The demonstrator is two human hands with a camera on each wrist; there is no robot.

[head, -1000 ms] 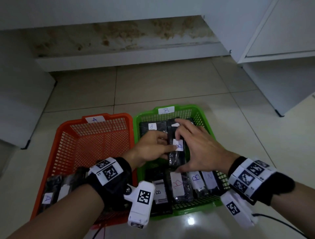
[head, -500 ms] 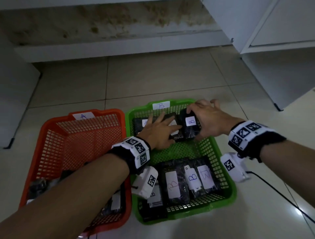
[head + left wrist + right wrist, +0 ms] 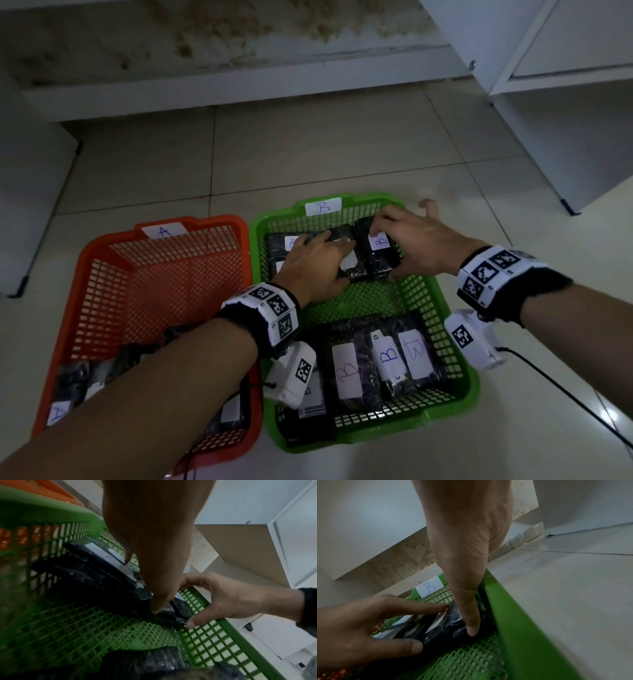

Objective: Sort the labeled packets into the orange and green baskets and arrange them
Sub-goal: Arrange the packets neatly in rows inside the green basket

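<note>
The right hand (image 3: 467, 555) presses its thumb onto a dark packet (image 3: 453, 626) against the green basket (image 3: 510, 622) wall; the left hand (image 3: 359, 632) seemingly steadies neighbouring packets below the B label (image 3: 429, 586).

- Green basket (image 3: 455, 342): moulded plastic lattice, smooth rim w/ slight sheen, lower centre of head view.
- Orange basket (image 3: 102, 274): same plastic mesh, lower left.
- Packets (image 3: 376, 255): black crinkled film, glossy, catches light; white paper labels (image 3: 378, 241), matt, pen-written.
- Floor tiles (image 3: 308, 154): smooth, glossy, reflective spots lower right.
- Wall strip (image 3: 239, 41) at top: rough, stained, flaky-looking.
- Cabinets (image 3: 582, 68) upper right: smooth white, satin finish.
- Wristbands (image 3: 534, 291): black cloth, matt.
</note>
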